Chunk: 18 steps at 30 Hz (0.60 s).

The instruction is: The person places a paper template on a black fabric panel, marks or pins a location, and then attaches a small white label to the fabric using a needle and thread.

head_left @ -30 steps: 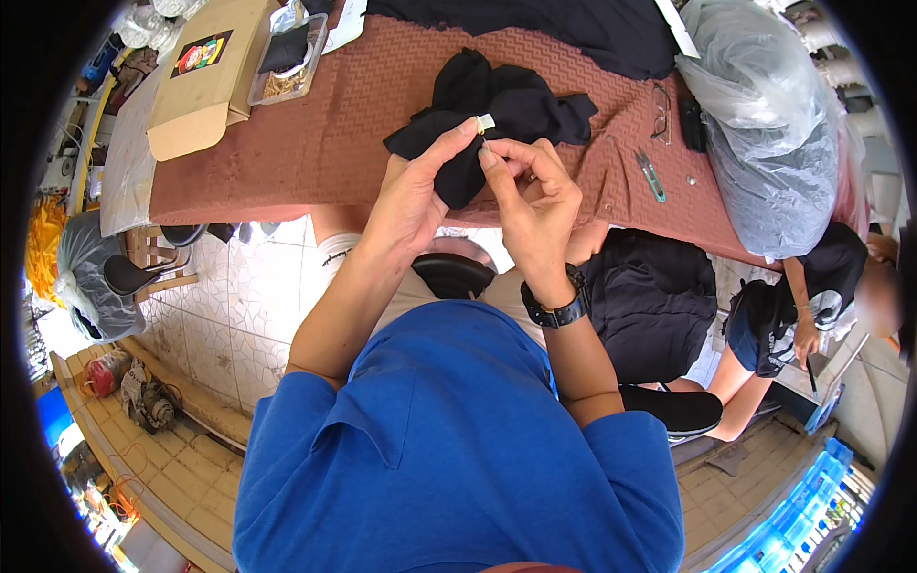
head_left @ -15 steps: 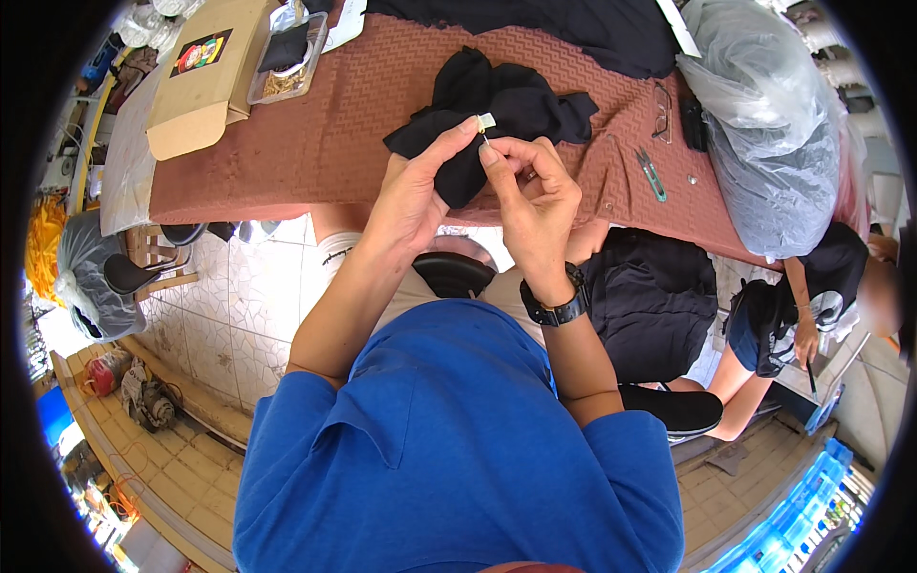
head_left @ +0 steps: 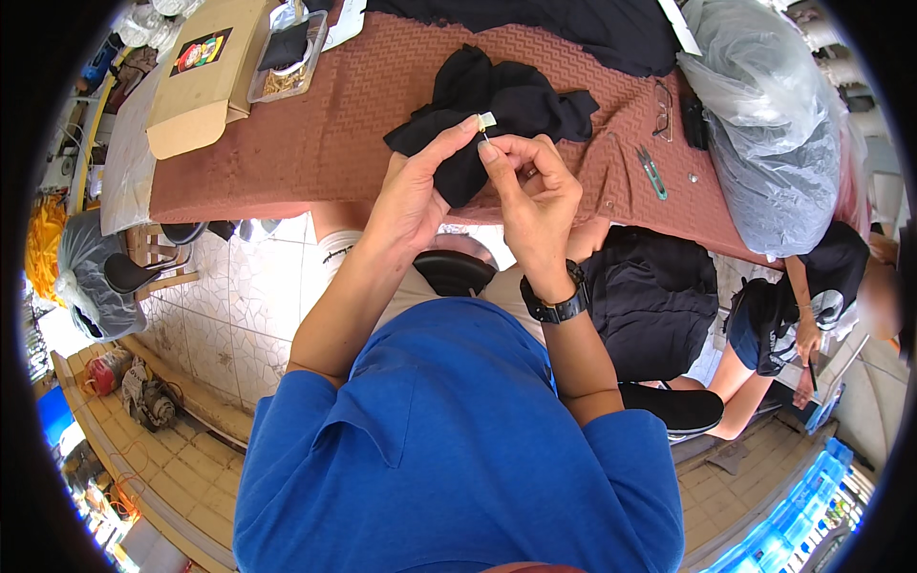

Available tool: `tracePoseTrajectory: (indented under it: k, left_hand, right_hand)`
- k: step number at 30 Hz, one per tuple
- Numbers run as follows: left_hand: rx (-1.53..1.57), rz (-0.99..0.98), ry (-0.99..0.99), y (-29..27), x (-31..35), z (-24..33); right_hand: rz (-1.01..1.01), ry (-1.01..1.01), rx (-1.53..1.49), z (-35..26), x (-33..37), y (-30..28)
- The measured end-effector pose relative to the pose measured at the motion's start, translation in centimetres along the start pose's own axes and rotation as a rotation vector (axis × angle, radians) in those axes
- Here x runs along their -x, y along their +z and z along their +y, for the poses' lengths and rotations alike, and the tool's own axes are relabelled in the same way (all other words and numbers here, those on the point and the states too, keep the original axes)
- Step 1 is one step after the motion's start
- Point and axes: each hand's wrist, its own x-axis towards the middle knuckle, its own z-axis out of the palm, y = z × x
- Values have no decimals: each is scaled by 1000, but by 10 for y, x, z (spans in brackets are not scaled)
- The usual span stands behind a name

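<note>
A bunched black cloth (head_left: 521,100) lies on the table just beyond my hands. My left hand (head_left: 411,201) pinches a fold of it between thumb and fingers, close to a small pale tag (head_left: 487,120). In the fingertips of my right hand (head_left: 537,201) is a thin, light, pin-like piece (head_left: 484,136), its tip pointing at the tag; whether it is a pin or a needle is too small to tell. The two hands are almost touching. A black watch (head_left: 559,304) sits on my right wrist.
Green-handled thread snips (head_left: 652,174) and eyeglasses (head_left: 663,113) lie on the brown tablecloth (head_left: 353,105) to the right. Stuffed plastic bags (head_left: 764,124) crowd the right end. At left are a cardboard box (head_left: 205,86) and a clear tub (head_left: 287,72). Another person (head_left: 764,325) sits at the right.
My hands and the black cloth have stayed almost exactly where they were. At the right, the other person's hands have shifted slightly, and a second hand now shows lower down.
</note>
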Motion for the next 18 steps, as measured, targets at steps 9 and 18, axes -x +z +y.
tracePoseTrajectory:
  k: [9,18]
  left_hand:
    - [15,-28,-66,-3,-2,-1]
    - [-76,-21,13,-4,3,-1]
  right_hand:
    - [-2,28,-57,7,0,-2]
    - [-28,58,-171,4,2,-3]
